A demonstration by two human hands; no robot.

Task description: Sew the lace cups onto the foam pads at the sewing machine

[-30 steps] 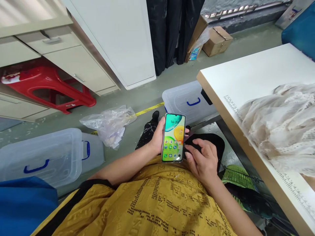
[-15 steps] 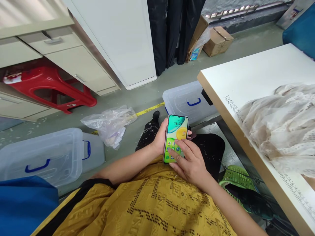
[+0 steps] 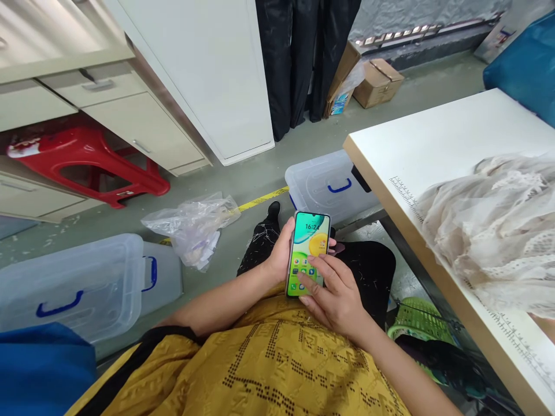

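A smartphone [image 3: 310, 231] lies in my left hand [image 3: 281, 253], upright in front of my lap. My left thumb runs along its left edge and fingertips show past the right edge, so the hand is closed round it. The lit screen has a green and yellow background, rows of app icons and the time at the top. My right hand [image 3: 340, 294] is over the lower right of the phone with its fingers apart. Its fingertips are at the icons; whether they touch the glass I cannot tell.
At right stands a white table [image 3: 433, 124] bearing crumpled whitish lace fabric [image 3: 503, 225]. Lidded plastic boxes [image 3: 108, 277] lie on the floor, with a clear plastic bag [image 3: 195, 225] between them. A red stool [image 3: 91, 164], a green basket [image 3: 420, 318] and cardboard boxes [image 3: 378, 84] are around.
The whole view has shifted slightly, so most things sit a little lower in the picture. My left hand keeps hold of the smartphone, and my right fingers stay over its screen.
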